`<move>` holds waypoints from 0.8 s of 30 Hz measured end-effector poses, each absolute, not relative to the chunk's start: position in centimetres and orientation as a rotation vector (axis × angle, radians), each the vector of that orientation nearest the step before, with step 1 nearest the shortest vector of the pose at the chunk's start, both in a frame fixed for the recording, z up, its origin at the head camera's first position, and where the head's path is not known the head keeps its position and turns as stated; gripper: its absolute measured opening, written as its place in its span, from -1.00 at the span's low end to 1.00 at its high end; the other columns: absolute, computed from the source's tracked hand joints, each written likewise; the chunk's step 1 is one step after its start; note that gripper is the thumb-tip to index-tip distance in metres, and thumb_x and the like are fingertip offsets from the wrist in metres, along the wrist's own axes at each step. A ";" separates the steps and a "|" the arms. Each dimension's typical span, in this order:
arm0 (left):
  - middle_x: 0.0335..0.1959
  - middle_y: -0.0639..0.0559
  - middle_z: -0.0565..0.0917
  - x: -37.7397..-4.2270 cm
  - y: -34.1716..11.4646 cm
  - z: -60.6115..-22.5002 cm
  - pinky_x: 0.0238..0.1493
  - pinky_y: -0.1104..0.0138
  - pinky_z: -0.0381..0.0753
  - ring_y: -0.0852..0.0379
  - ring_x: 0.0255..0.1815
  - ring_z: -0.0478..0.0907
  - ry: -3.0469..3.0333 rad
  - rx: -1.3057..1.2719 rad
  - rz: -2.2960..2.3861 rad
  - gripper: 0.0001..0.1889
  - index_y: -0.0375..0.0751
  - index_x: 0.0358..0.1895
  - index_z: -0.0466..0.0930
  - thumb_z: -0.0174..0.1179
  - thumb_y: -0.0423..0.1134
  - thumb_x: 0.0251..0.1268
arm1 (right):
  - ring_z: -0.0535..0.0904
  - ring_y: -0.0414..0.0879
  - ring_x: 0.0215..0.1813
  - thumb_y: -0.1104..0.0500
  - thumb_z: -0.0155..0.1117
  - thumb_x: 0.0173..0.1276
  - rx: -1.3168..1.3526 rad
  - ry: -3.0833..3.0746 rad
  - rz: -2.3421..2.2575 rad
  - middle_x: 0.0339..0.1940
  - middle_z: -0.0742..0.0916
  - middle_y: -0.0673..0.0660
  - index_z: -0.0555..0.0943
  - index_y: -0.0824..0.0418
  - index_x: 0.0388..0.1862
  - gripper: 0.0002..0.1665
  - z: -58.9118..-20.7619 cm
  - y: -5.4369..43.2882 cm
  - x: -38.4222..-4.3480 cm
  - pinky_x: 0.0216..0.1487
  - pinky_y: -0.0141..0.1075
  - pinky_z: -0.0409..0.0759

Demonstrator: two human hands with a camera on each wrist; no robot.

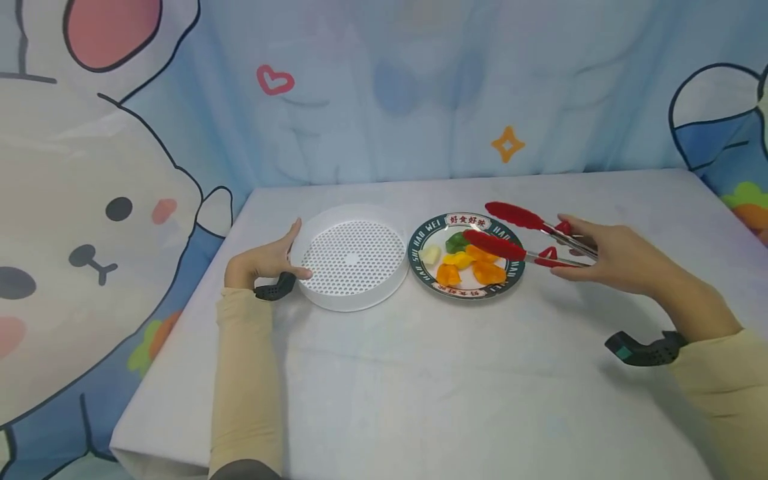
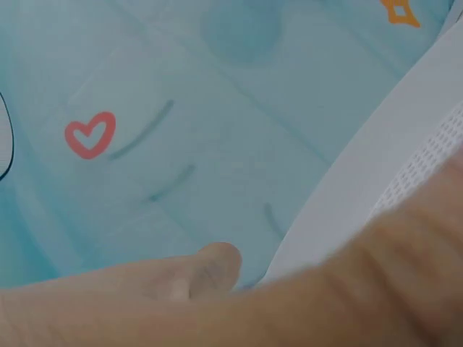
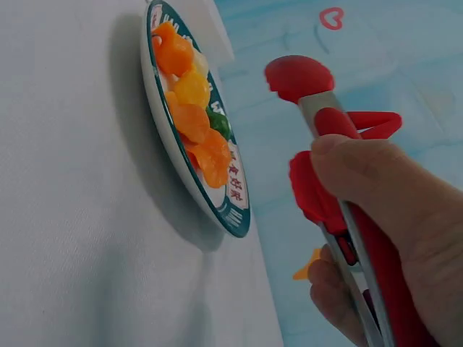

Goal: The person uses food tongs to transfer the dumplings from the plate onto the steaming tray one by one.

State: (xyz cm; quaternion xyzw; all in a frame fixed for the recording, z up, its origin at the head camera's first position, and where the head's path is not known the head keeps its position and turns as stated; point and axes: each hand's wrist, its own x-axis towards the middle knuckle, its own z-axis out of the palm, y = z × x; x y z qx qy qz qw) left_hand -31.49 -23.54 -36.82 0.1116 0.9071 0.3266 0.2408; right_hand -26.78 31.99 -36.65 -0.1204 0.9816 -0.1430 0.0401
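Observation:
My left hand (image 1: 267, 257) holds the left edge of a white round steamer tray (image 1: 399, 283) with a perforated bottom. Its thumb lies over the rim, and the other fingers are along the outer wall. In my right hand (image 1: 624, 257) are red-tipped metal tongs (image 1: 510, 213), their two arms spread apart and nothing between the tips. The tips hover over the right side of a green-rimmed plate (image 1: 420, 270). Orange pieces (image 1: 489, 272), yellow pieces (image 1: 459, 260), a green piece (image 1: 457, 241) and a pale piece (image 1: 429, 255) lie on that plate.
Tray and plate stand side by side on a white-covered table (image 1: 420, 380). A blue cartoon-print curtain (image 1: 372, 127) hangs behind the table's back edge. Dark wrist devices (image 1: 645, 350) sit at both cuffs.

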 end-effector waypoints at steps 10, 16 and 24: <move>0.54 -0.16 -0.43 -31.2 -24.4 -37.7 0.49 -0.09 -0.20 -0.15 0.56 -0.38 2.435 0.300 0.857 0.32 -0.05 0.45 -0.71 0.40 -0.09 0.05 | 0.49 -0.01 -0.19 -0.33 0.47 -0.14 -0.533 2.926 -0.238 -0.06 0.66 0.32 0.36 0.28 0.35 0.16 -36.5 33.0 -24.8 -0.45 -0.27 0.59; 0.54 -0.18 -0.42 -31.3 -24.3 -38.1 0.48 -0.14 -0.24 -0.17 0.56 -0.39 2.447 0.309 0.833 0.30 -0.10 0.47 -0.66 0.38 -0.04 0.06 | 0.49 -0.10 -0.25 -0.32 0.47 -0.13 -0.591 2.892 -0.159 -0.23 0.71 0.11 0.48 0.28 0.25 0.05 -35.9 32.0 -25.1 -0.44 -0.30 0.55; 0.54 -0.22 -0.38 -31.7 -24.0 -37.2 0.48 -0.13 -0.17 -0.18 0.56 -0.37 2.475 0.308 0.799 0.34 -0.09 0.48 -0.62 0.42 0.06 -0.02 | 0.48 -0.14 -0.27 -0.23 0.49 -0.09 -0.612 2.878 -0.163 -0.25 0.71 0.05 0.49 0.28 0.25 -0.02 -34.4 31.4 -25.9 -0.47 -0.37 0.51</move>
